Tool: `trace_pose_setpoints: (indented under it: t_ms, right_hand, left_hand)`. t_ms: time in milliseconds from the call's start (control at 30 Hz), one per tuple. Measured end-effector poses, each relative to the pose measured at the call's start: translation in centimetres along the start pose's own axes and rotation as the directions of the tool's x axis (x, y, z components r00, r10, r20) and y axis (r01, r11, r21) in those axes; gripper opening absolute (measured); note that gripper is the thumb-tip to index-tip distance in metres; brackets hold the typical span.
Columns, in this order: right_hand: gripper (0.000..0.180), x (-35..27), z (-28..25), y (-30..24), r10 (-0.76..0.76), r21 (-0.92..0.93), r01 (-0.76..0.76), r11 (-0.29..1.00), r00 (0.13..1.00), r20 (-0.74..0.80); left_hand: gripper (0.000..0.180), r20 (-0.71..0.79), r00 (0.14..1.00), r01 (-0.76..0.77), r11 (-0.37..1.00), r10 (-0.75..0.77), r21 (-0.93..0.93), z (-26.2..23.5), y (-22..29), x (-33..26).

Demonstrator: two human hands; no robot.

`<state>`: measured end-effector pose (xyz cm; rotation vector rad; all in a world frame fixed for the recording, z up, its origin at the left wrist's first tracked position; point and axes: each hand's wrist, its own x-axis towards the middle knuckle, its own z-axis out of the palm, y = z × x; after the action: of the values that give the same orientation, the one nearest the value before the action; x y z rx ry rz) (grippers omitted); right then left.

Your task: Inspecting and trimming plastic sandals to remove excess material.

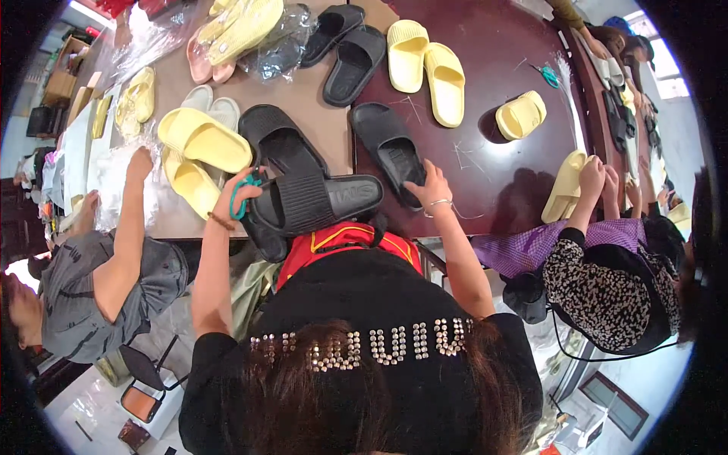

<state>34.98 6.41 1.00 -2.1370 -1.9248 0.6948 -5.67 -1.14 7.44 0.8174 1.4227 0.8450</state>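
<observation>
My left hand (236, 200) is closed around teal-handled scissors (244, 196) and the edge of a black slide sandal (303, 203), which lies sideways near the table's front edge. Beneath and behind that sandal are other black slides (277, 140), partly hidden. My right hand (432, 186) grips the heel end of another black slide (387, 144), its thumb on the footbed and its toe pointing away from me. Left of my left hand, yellow slides (205, 140) lie stacked on a pale pair.
Black slides (353, 64), yellow slides (425, 68) and a single yellow slide (521, 115) lie farther back. More teal scissors (546, 74) rest near loose threads. Plastic-wrapped slippers (243, 34) are at back left. Co-workers sit at left (114, 288) and right (607, 288), the right one holding a yellow slide.
</observation>
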Motion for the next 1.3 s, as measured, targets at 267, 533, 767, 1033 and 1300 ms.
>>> trace_pose_setpoints:
  t_ms: [267, 533, 767, 1033, 1300]
  right_hand:
    - [0.051, -0.7, -0.4, -1.9, 0.014, 0.813, -0.509, 0.282, 0.85, 0.527]
    - [0.042, 0.6, -0.7, -4.3, 0.053, 0.996, -0.064, -0.066, 0.996, 0.068]
    - [0.057, -1.1, 1.4, -7.6, -0.117, 0.995, 0.019, 0.096, 0.993, -0.008]
    - [0.073, -3.8, -0.3, -8.8, -0.395, 0.994, 0.024, 0.105, 0.919, 0.019]
    - [0.085, -4.4, -8.0, -7.8, -0.596, 0.954, -0.269, 0.131, 0.748, 0.293]
  left_hand:
    - [0.05, -0.039, 0.999, -0.052, 0.844, 0.037, -0.535, 0.4, -1.4, -4.3]
    - [0.054, -0.036, 0.986, -0.151, 0.76, 0.166, -0.632, 1.5, -0.1, -5.4]
    - [0.048, -0.157, 0.966, -0.257, 0.844, 0.206, -0.471, 8.7, -1.0, -2.1]
    - [0.044, -0.244, 0.917, -0.399, 0.759, 0.316, -0.514, 14.5, 2.1, -1.0]
    - [0.043, -0.209, 0.906, -0.421, 0.824, 0.367, -0.38, 16.2, 2.1, -1.7]
